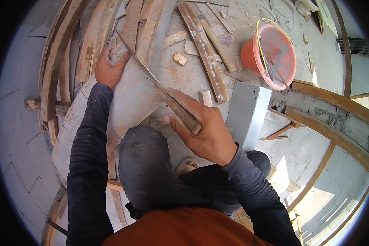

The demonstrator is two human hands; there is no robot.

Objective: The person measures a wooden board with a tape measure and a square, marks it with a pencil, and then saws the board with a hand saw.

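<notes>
My right hand (207, 127) is wrapped around the wooden handle of a hand saw (141, 65). Its long narrow blade shows almost edge-on and points to the far left; I cannot make out teeth. Beneath the blade lies a wide, pale, dusty board (129, 94), slanting from the near left up toward the far middle. My left hand (109, 69) bears down on this board near its far edge, left of the blade. The thumb is apart and the fingers curl over, with their tips partly hidden. My knee (143, 143) is close beside the board.
Long timbers (96, 37) are piled at the far left, near a block wall (22, 110). A stained plank (203, 51) and wood scraps lie ahead. An orange bucket (247, 55) stands beyond a grey block (248, 112). Concrete between timber boards (332, 127) curves along the right.
</notes>
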